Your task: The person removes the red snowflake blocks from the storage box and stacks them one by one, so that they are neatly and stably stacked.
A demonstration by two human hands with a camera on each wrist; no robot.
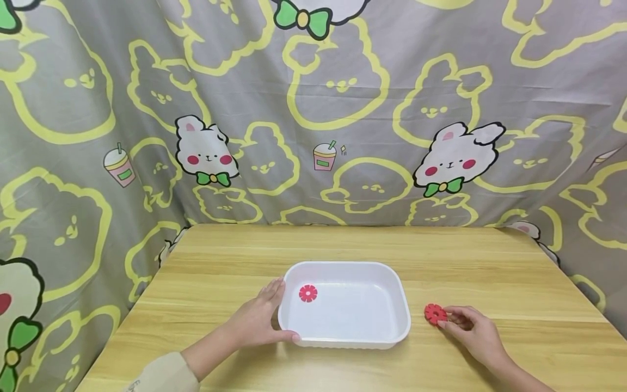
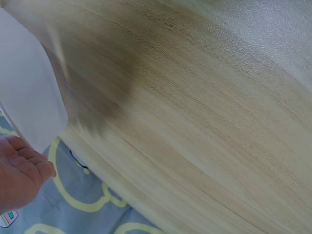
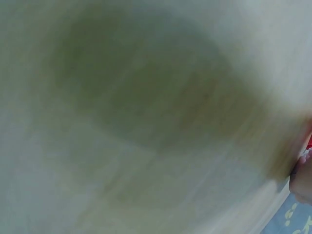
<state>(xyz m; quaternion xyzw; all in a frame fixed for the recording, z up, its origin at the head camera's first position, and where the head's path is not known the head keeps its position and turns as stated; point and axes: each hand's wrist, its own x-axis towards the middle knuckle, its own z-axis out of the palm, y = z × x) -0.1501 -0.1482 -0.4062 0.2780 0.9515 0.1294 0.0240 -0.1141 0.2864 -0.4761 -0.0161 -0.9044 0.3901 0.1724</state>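
In the head view a white plastic tray [image 1: 343, 342] stands on the table with a red notched disc [image 1: 308, 293] lying flat inside, near its far left corner. My left hand [image 1: 259, 316] rests against the tray's left end, fingers along the side and thumb at the near corner. The left wrist view catches part of those fingers [image 2: 29, 163] beside the white wall [image 2: 31, 73]. To the right of the tray, my right hand [image 1: 475, 329] pinches a second red notched disc [image 1: 435, 314] by its edge, low over the wood. At the right wrist view's edge, only a bit of that hand [image 3: 302, 178] shows.
The wooden table [image 1: 235, 245] runs back to a grey curtain [image 1: 303, 179] with yellow outlines and white rabbits, which also hangs along both sides. A beige sleeve [image 1: 168, 373] covers the left forearm.
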